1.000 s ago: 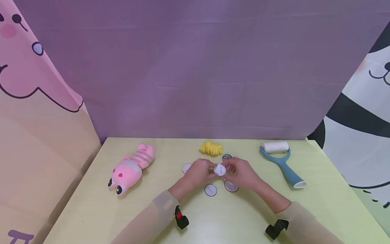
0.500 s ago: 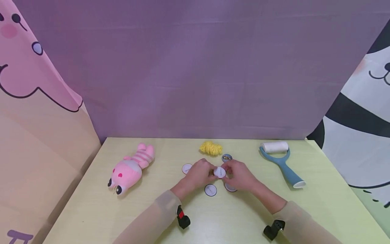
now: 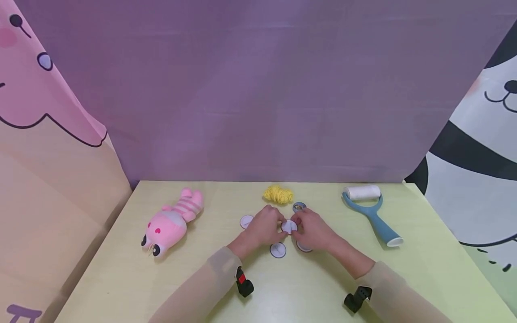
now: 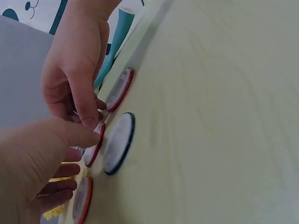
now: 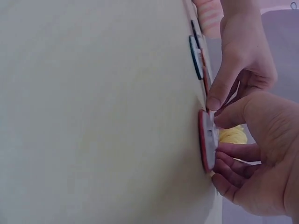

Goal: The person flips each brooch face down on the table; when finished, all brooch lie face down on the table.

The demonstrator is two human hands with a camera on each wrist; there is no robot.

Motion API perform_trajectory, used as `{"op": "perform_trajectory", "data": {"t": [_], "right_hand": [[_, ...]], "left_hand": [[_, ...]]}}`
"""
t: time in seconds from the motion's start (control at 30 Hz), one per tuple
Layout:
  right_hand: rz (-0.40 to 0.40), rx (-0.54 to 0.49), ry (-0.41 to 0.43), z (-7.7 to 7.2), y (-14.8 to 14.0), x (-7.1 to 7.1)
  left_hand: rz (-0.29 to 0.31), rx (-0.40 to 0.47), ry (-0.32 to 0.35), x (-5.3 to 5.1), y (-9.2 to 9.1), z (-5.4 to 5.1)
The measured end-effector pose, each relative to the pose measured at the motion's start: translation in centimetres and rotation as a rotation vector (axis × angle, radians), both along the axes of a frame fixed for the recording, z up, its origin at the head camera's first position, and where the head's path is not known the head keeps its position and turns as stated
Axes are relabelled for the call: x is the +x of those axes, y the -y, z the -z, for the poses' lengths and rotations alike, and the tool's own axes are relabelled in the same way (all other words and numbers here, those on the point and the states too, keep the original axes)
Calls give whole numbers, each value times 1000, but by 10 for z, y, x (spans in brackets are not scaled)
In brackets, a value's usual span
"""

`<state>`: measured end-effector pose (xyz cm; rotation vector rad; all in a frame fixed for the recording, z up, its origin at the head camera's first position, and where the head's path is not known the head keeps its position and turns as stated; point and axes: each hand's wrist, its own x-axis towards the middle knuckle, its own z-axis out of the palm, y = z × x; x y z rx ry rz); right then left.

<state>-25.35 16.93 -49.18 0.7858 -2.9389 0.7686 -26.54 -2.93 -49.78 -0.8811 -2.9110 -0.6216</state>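
A round pin badge [image 3: 289, 227], its pale back with a pin facing up, lies between my two hands at the middle of the table. My left hand [image 3: 264, 226] pinches its left edge with thumb and fingertips, while my right hand [image 3: 314, 229] holds the right edge. In the left wrist view this badge [image 4: 95, 147] shows a red rim beside the thumbs. More badges lie around: one at left [image 3: 245, 221], a dark-rimmed one in front [image 3: 278, 250], one partly under the right hand [image 3: 304, 247], and a picture-side-up blue one [image 3: 299, 206] behind.
A yellow yarn bundle [image 3: 278, 194] lies behind the hands. To the left is a pink plush toy [image 3: 171, 226]; to the right, a blue-handled lint roller [image 3: 379, 220]. A purple cloth [image 3: 258, 98] hangs beyond the table's [image 3: 323, 287] back edge.
The badge between the hands has come down a little toward the table, both hands following it. The view has shifted slightly; the other things stay put.
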Motion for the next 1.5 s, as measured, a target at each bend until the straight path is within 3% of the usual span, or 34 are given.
{"op": "perform_trajectory", "data": {"t": [0.2,0.47,0.7,1.17,1.5], "right_hand": [[57,-59,-6,-12,-15,-11],[115,-53,-102,-21,-38,-31],[110,-67,-92,-12,-45,-39],[99,-44,-75,-7,-44,-42],[84,-19,-87,3,-43,-43]], "left_hand": [[-35,20,63,-9,-8,-14],[-103,40,45,-19,-27,-24],[-190,43,100,-23,-49,-21],[-254,-93,50,-30,-70,-7],[-316,-258,-35,-26,-81,-4]]}}
